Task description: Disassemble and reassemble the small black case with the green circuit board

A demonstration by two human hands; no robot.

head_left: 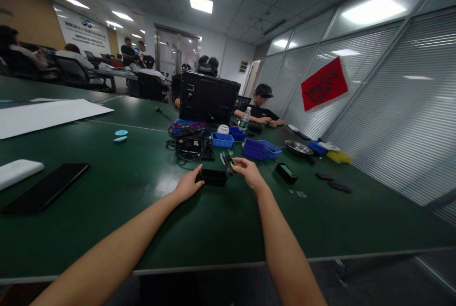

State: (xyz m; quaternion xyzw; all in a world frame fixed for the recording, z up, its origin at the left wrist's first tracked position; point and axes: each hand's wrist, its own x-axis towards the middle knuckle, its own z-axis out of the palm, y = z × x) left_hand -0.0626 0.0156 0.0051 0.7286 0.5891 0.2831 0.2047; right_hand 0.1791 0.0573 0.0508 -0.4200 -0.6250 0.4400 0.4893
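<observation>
My left hand [190, 183] grips the left end of a black open box [213, 177] that lies on the green table [199, 234]. Between the thumb and fingers of my right hand [248, 171] is a small circuit board [228, 161], tilted just above the right end of the box. Fine detail on the board is too small to make out. To the right stands another black box with a green board [287, 172] inside it. Near that lie a small clear piece [301, 194] and a tiny ring [291, 191].
Behind my hands are a cable pile with a black adapter [188, 145], blue bins [223, 140], a purple-blue bin [253, 149], a bottle [245, 119] and a monitor [208, 97]. A metal bowl [298, 147] sits right; a black slab [48, 187] lies left. A person [261, 106] sits across.
</observation>
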